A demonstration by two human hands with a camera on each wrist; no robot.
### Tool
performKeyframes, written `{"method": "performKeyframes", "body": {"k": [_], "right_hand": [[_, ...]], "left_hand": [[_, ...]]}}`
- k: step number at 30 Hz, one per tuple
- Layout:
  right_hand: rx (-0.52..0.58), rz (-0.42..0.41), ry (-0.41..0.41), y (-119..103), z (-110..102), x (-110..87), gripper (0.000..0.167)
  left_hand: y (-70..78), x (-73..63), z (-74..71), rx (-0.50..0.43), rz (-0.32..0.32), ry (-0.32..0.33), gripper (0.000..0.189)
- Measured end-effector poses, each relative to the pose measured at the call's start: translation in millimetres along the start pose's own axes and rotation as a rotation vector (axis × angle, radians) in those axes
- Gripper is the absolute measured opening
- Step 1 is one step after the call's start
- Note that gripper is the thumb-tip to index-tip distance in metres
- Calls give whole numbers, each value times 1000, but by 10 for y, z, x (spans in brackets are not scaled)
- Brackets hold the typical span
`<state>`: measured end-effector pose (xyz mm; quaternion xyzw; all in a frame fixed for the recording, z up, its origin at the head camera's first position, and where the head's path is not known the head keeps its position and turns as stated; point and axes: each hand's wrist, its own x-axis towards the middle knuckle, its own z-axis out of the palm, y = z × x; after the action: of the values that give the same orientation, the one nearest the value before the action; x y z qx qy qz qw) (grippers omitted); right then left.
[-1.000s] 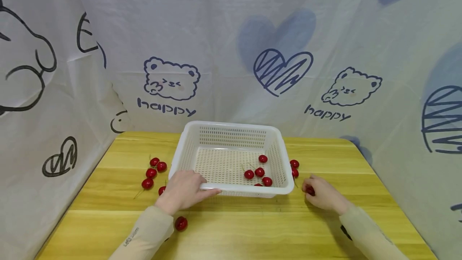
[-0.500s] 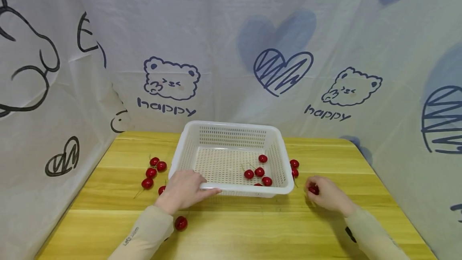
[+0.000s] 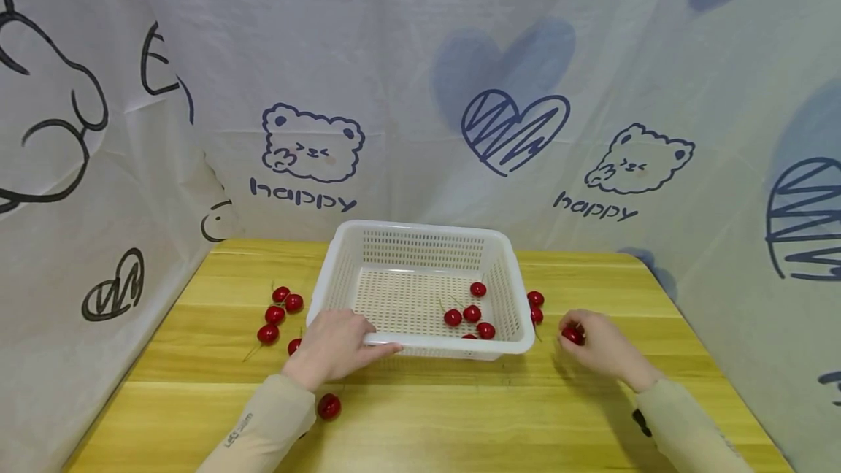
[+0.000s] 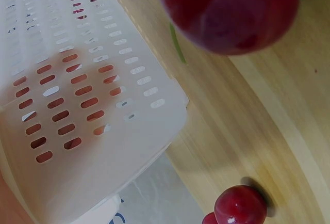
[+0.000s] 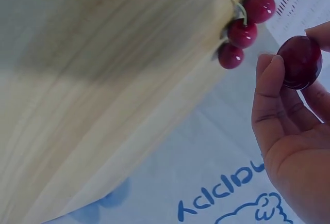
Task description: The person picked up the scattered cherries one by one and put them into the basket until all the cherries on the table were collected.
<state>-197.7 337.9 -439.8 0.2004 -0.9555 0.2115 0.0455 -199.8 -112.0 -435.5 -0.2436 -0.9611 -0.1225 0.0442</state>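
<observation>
A white plastic basket point(image 3: 453, 344) with slotted walls stands mid-table. My left hand point(image 3: 331, 349) grips its near rim toward the left, thumb along the outside. In the left wrist view, fingers show through the slots of the basket point(image 4: 139, 136). Several red cherries point(image 3: 471, 314) lie in the basket's right part. Off to the right, my right hand point(image 3: 603, 347) holds a cherry point(image 3: 573, 335) close above the table. The right wrist view has this dark red cherry point(image 5: 301, 61) pinched between thumb and fingertips.
Several stemmed cherries point(image 3: 275, 314) lie left of the basket, one point(image 3: 294, 346) partly behind the left hand. Another cherry point(image 3: 329, 406) sits near the left sleeve. Beside the basket's right wall are more cherries point(image 5: 242, 33). A printed white cloth point(image 3: 407, 93) hangs behind the wooden table point(image 3: 447, 422).
My right hand has shifted slightly right, and the cherry in its fingers shows more fully. The left hand and the basket have stayed where they were.
</observation>
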Motion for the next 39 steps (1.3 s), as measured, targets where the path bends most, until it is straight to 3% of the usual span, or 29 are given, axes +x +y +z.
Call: {"method": "performKeyframes", "body": {"k": [8,13,24,39], "right_hand": [[-13,9,66,-137,-110,62,8],[-6,-1,148,-233,-150,96,11],[23,-131,375,-505,-177,203,17],[124,-229,537,-820,-99,433,22]], "left_hand": [[-3,3,1,6,4,3,55],[-8,1,9,5,11,12,56],[-4,1,11,-2,4,8,56],[-1,7,-4,0,-2,-6,55]]}}
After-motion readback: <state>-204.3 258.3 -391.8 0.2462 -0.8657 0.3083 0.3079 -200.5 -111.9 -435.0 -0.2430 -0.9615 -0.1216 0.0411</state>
